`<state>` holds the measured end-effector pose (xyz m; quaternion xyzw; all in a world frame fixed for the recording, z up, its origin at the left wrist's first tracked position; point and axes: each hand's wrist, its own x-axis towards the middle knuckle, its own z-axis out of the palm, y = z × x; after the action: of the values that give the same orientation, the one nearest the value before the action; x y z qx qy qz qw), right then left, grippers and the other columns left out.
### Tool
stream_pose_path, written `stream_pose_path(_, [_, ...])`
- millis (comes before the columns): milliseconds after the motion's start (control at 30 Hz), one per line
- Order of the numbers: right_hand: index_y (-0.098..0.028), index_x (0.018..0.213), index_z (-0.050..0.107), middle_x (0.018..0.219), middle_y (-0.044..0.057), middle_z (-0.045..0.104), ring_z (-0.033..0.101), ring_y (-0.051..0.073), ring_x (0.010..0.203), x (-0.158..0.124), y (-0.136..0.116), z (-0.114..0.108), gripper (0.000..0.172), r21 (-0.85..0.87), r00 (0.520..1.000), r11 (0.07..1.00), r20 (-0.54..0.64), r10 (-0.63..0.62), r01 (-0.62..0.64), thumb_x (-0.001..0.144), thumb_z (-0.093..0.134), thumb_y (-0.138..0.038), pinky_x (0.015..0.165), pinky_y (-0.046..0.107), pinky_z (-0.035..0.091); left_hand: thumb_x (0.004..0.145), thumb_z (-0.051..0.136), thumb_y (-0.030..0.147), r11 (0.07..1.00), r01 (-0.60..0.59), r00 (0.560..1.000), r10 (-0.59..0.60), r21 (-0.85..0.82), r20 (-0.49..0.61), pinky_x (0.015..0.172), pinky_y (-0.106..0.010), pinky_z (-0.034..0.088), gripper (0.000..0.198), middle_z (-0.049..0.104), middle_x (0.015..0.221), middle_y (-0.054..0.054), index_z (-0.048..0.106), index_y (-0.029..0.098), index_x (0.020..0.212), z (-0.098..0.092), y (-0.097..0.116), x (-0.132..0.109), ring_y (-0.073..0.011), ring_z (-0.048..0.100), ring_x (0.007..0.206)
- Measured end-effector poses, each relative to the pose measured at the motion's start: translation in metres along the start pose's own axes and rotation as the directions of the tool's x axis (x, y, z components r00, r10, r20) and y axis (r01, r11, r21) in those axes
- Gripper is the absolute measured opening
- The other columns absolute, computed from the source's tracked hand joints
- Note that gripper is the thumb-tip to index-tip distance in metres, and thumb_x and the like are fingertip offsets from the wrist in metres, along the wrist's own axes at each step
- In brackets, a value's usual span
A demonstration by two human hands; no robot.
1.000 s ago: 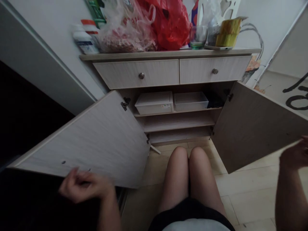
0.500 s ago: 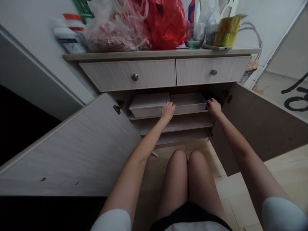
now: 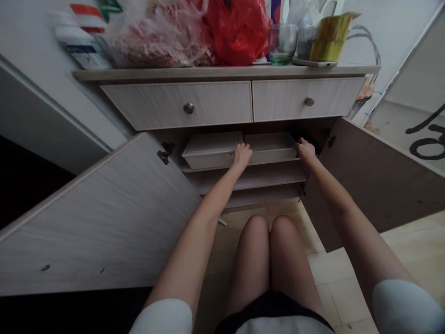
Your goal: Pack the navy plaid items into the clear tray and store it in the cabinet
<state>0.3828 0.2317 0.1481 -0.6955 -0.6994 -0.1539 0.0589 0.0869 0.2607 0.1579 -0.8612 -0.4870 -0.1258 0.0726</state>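
Observation:
A shallow, translucent plastic storage box (image 3: 269,153) sits on the upper shelf of the open cabinet, right of a similar lidded box (image 3: 206,160). My left hand (image 3: 242,155) is closed at its left end, beside the gap between the two boxes. At its right end, my right hand (image 3: 306,150) grips the side with curled fingers. The fingertips of both hands are partly hidden. No contents can be made out in the box between my hands.
Cabinet doors stand open at the left (image 3: 104,222) and right (image 3: 375,185). Above are two closed drawers with knobs. The cabinet top (image 3: 222,73) holds a red plastic bag (image 3: 239,37), a clear bag (image 3: 156,41), a glass (image 3: 282,44) and white bottles.
The view has shifted slightly, so the cabinet's left side appears further left. Both hands stay at the ends of the same storage box, with little visible movement relative to the shelf.

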Motion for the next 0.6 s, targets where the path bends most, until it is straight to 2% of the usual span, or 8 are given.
stream_pose_path(133, [-0.013,0.111,0.073,0.124,0.020,0.060,0.056,0.026,0.103,-0.010,0.005,-0.006,0.039,-0.011,0.997,0.999,-0.068,-0.032,0.031,0.101,0.035,-0.020,0.076,0.034,0.040,0.094,0.041,0.008,0.998,0.015,1.000,-0.014,0.054,-0.014,0.094,-0.043,0.037,0.036,0.068,0.108,-0.021,0.076,0.009,0.096,-0.008,0.000,-0.008,-0.0314,0.056,0.112])
stream_pose_path(300, [-0.016,0.107,0.072,0.120,0.015,0.064,0.055,0.025,0.099,-0.044,0.015,-0.018,0.035,-0.034,0.981,0.994,-0.157,-0.110,0.106,0.101,0.037,-0.019,0.074,0.033,0.035,0.096,0.040,0.010,0.991,-0.107,0.987,0.116,0.084,-0.114,0.085,-0.042,0.041,0.036,0.068,0.101,-0.018,0.075,0.012,0.091,-0.019,0.001,-0.042,-0.0291,0.056,0.101])
stream_pose_path(433, [-0.017,0.101,0.072,0.114,0.012,0.067,0.055,0.023,0.093,-0.092,0.017,-0.031,0.030,-0.018,0.952,0.984,-0.254,-0.174,0.175,0.102,0.042,-0.022,0.071,0.032,0.032,0.098,0.045,0.019,0.969,-0.181,0.961,0.211,0.168,-0.179,0.075,-0.039,0.039,0.031,0.067,0.096,-0.015,0.074,0.016,0.091,-0.032,0.006,-0.089,-0.0268,0.056,0.092])
stream_pose_path(600, [-0.020,0.096,0.070,0.109,0.007,0.070,0.056,0.020,0.088,-0.169,0.007,-0.041,0.022,0.006,0.891,0.951,-0.351,-0.289,0.310,0.101,0.049,-0.021,0.072,0.032,0.032,0.101,0.043,0.022,0.946,-0.214,0.939,0.268,0.245,-0.216,0.067,-0.036,0.033,0.031,0.066,0.086,-0.011,0.073,0.018,0.094,-0.043,0.019,-0.166,-0.0245,0.054,0.084])
